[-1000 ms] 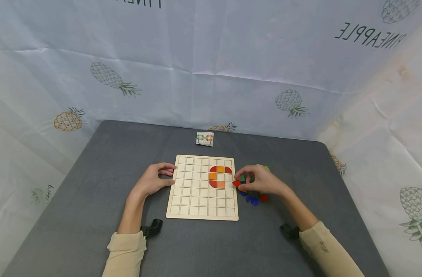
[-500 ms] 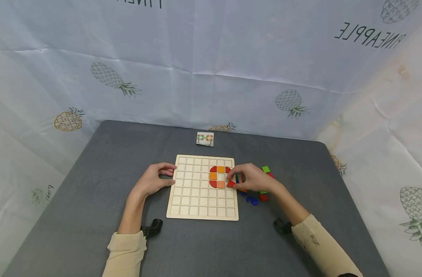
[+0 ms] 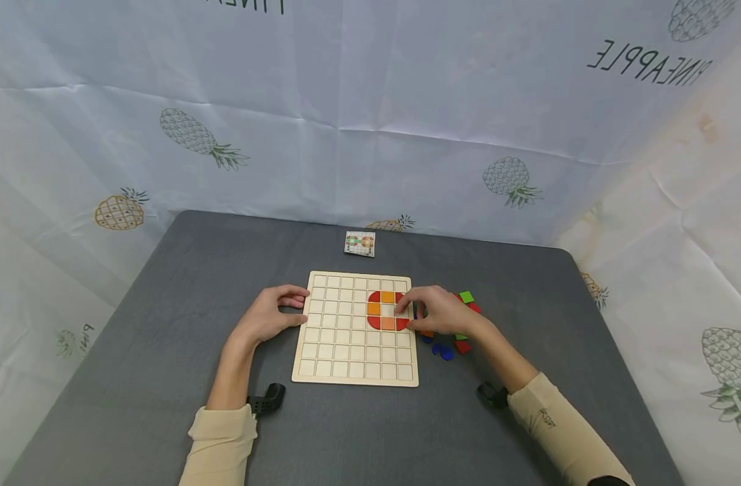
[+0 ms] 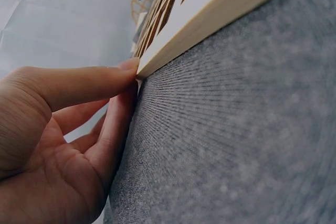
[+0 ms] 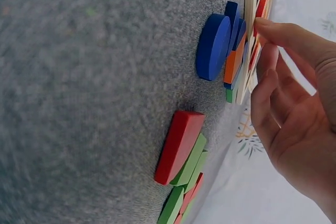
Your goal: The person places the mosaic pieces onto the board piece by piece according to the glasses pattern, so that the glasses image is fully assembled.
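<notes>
1. A wooden board [image 3: 334,344] with a grid of square cells lies flat on the grey tabletop [image 3: 346,439], well in from the left and right edges.
2. The left hand [image 3: 267,314] is at the board's left edge; its grip is spread, with thumb and fingertips apart from each other and both touching that edge.
3. The right hand [image 3: 446,312] reaches over the board's right edge. Its thumb and forefinger are curved about a red piece [image 3: 402,325] that lies in a cell beside that edge; the fingertips hide part of it, so I cannot tell whether the grip pinches it or merely touches it.
4. More red and orange pieces [image 3: 374,309] fill cells towards the board's far right corner, around one bare cell.
5. Loose pieces lie on the tabletop off the board's right edge, under and around the right hand: a round blue piece [image 3: 447,353], a red block [image 3: 463,347] and a bright green piece [image 3: 466,297] among them.
6. A small printed card [image 3: 360,244] lies near the tabletop's far edge, beyond the board.
7. A pineapple-print cloth [image 3: 346,101] hangs behind the far edge.
</notes>
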The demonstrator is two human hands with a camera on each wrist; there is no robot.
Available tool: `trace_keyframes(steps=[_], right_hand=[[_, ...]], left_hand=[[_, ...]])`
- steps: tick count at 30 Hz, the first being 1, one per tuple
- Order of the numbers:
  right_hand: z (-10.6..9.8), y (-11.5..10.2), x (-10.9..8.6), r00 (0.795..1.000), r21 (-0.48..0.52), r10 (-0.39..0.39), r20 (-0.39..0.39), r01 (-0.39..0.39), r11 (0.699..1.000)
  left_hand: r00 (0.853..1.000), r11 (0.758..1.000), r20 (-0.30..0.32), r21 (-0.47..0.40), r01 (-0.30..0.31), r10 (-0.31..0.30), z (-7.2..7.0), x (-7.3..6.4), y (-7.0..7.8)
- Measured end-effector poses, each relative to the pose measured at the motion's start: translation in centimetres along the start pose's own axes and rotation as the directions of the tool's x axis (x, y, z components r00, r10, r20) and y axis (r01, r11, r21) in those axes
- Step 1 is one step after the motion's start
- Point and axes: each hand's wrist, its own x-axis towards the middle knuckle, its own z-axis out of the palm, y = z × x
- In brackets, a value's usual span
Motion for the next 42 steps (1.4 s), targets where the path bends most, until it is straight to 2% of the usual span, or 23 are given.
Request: trace_keyframes(steps=[15, 28, 38, 42], right_hand=[[-0.7, 1.2, -0.7, 0.999, 0.017, 0.012, -0.046, -0.011, 1.0], [-2.2, 2.8, -2.1, 0.992, 0.07, 0.088, -0.085, -0.082, 0.994], [-3.6, 4.9, -3.5, 0.974, 0.117, 0.191, -0.122, -0.177, 0.977], [-3.7, 5.8, -3.8, 0.971, 0.12, 0.204, -0.123, -0.189, 0.975]], left_hand=[[1.0, 1.0, 0.019, -0.003, -0.006, 0.006, -0.2, -0.1, 0.1], [1.0, 1.0, 0.015, -0.006, -0.009, 0.009, -0.3, -0.1, 0.2], [1.0, 1.0, 0.012, -0.007, -0.004, 0.004, -0.1, -0.2, 0.3], [1.0, 1.0, 0.008, -0.006, -0.004, 0.004, -0.1, -0.2, 0.3]])
